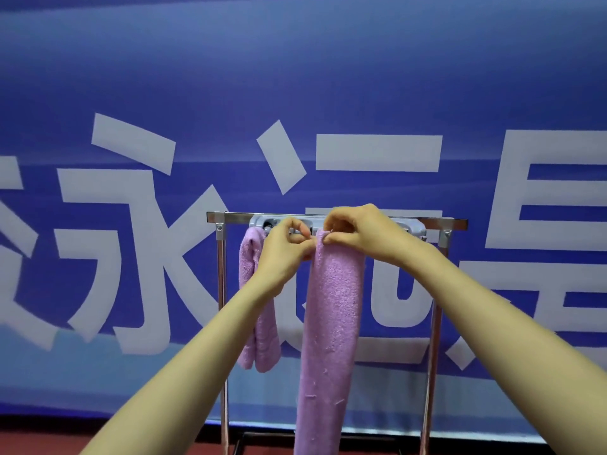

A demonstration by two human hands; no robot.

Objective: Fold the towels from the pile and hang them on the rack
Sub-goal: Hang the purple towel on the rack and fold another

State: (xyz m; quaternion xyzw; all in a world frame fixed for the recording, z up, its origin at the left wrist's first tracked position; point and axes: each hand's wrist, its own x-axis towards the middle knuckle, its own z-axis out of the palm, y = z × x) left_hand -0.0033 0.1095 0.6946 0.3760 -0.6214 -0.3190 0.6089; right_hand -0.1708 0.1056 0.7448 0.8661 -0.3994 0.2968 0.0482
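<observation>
A long purple towel (331, 323) is held at the middle of the rack (239, 217), just under its top bar, and hangs straight down to the frame's bottom edge. Its top right is pinched by the right hand (358, 231), its top left edge by the left hand (285, 247), the two close together. A second purple towel (251, 257) is hung near the bar's left end, behind the left wrist. A blue banner (328, 77) is spread behind.

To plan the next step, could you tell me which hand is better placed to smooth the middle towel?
Probably the right hand: it lies across the top of the middle towel at the rack bar, while the left hand only pinches its left edge.
</observation>
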